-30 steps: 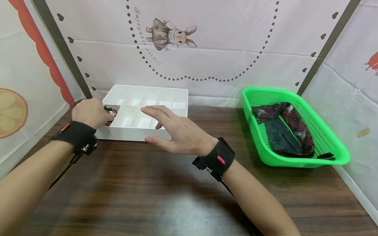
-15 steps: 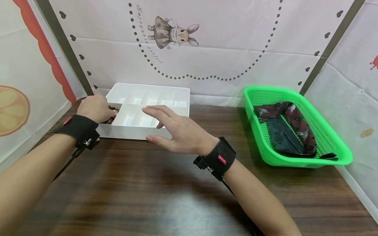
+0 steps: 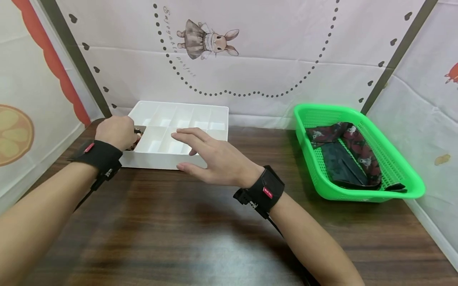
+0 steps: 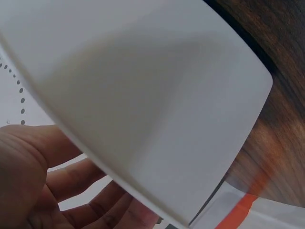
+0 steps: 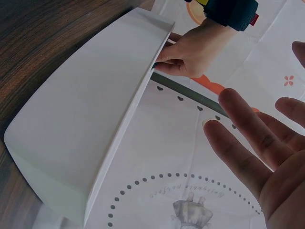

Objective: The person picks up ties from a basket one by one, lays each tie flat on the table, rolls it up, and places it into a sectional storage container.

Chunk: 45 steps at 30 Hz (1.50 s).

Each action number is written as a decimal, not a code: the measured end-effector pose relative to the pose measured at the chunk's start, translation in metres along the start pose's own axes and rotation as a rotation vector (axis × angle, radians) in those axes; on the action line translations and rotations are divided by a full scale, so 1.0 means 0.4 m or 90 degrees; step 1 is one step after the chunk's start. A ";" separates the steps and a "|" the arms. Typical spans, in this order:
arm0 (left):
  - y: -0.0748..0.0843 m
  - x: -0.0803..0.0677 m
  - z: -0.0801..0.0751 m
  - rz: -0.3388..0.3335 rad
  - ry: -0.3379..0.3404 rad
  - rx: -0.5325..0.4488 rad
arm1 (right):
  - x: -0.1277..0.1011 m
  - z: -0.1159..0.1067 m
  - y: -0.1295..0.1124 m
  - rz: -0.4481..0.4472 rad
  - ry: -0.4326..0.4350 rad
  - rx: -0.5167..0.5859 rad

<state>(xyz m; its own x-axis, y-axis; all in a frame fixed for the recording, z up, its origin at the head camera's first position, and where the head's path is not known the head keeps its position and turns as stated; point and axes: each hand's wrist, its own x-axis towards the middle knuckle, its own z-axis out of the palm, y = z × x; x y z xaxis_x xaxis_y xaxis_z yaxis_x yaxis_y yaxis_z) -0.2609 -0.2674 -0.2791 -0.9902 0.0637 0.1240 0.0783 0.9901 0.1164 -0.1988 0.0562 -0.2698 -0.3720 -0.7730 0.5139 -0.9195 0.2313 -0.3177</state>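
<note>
The left hand (image 3: 116, 133) in the box (image 3: 150, 160), the right hand (image 3: 223, 161) raised

We read all clock positions from the right hand in the head view, with twelve straight ahead. The left hand, at about half past nine, reaches down into the front-row compartment at the box's left end. The box wall hides its fingertips in the left wrist view, so we cannot tell how tightly they are bent or whether they grip the dark patterned item (image 3: 139, 131), which shows in that compartment just beside the fingers. The right hand has its fingers extended and parted and its thumb held away; it holds nothing and is apart from the box in the right wrist view. The box, white and divided into two rows, lies at ten to eleven o'clock on the wooden table (image 3: 214, 238). At three o'clock, well apart from both hands, we find the green basket (image 3: 358, 195); in it a dark red patterned strip (image 3: 366, 159) bends round a black piece (image 3: 340, 165). Beyond, at twelve, hangs a white sheet (image 3: 286, 47) printed with a rabbit (image 3: 195, 39).
</note>
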 end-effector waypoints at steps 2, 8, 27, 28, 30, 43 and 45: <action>-0.001 -0.002 0.003 0.008 -0.009 -0.004 | -0.001 0.001 0.002 0.003 -0.003 -0.006; -0.011 -0.021 -0.005 -0.001 -0.029 -0.040 | -0.001 0.008 0.010 -0.003 -0.005 -0.032; 0.232 -0.095 -0.092 0.023 0.077 -0.263 | -0.008 0.005 0.062 -0.012 -0.001 -0.092; 0.253 -0.102 -0.098 0.028 0.082 -0.291 | -0.009 0.004 0.064 -0.009 -0.007 -0.095; 0.291 -0.112 -0.106 0.039 0.093 -0.337 | -0.012 0.001 0.069 0.001 -0.018 -0.099; 0.422 -0.098 -0.053 0.158 0.045 -0.349 | -0.071 -0.086 0.125 0.179 -0.044 -0.184; 0.436 -0.098 -0.038 0.165 0.039 -0.330 | -0.085 -0.116 0.123 0.211 -0.033 -0.209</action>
<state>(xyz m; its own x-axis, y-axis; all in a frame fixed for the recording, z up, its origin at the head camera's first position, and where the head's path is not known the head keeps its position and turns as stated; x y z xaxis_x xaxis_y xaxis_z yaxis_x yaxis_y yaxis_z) -0.2068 -0.0991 -0.2489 -0.9238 0.2738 0.2675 0.3791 0.7514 0.5400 -0.2374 0.1211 -0.2660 -0.6533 -0.6521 0.3846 -0.7467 0.6388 -0.1853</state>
